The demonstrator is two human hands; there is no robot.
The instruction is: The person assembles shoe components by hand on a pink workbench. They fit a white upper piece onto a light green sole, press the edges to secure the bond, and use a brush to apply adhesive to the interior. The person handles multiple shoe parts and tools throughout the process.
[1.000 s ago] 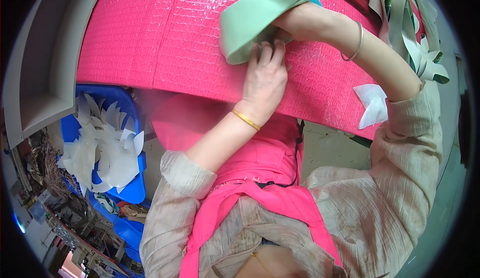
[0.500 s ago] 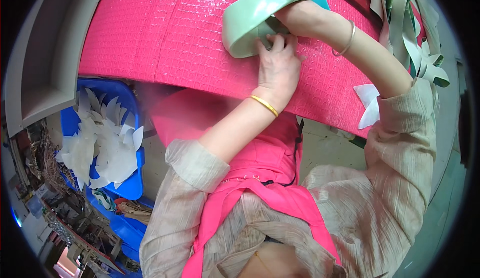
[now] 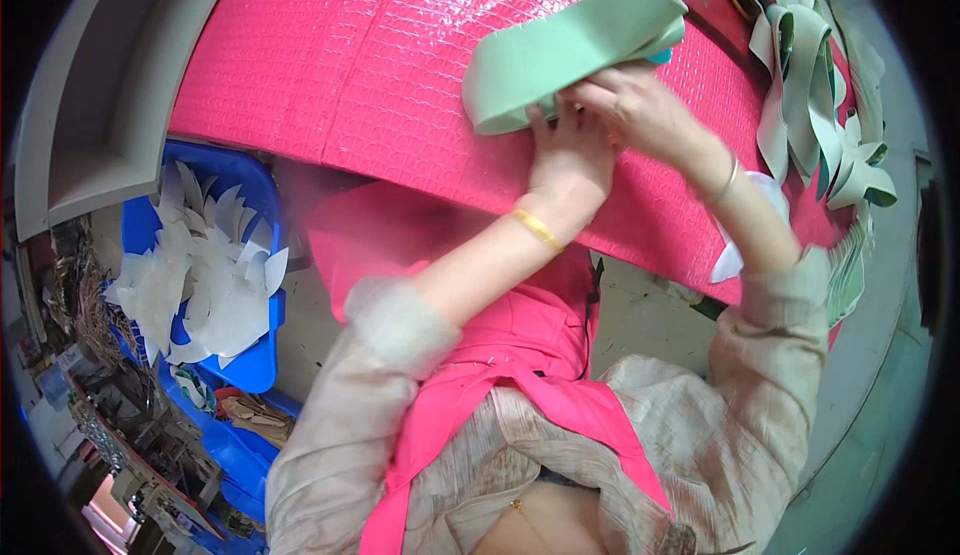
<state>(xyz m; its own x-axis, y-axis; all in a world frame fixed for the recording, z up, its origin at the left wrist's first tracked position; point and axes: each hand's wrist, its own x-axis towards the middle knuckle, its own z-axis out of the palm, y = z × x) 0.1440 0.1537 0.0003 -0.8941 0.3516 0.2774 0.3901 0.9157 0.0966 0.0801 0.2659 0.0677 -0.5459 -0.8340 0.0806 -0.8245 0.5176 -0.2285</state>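
Right hand (image 3: 645, 110), drawn back into fuller view, now sits close beside the left hand (image 3: 574, 150) at the near edge of the green band (image 3: 560, 55) over the pink table (image 3: 400, 105), bringing both to one spot, though whether either clamps it I cannot tell.

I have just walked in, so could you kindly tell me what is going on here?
A person's left hand and right hand are at the near edge of a pale green band on a pink-covered table. More green strips are bunched at upper right; white cut pieces lie in a blue bin on the left.
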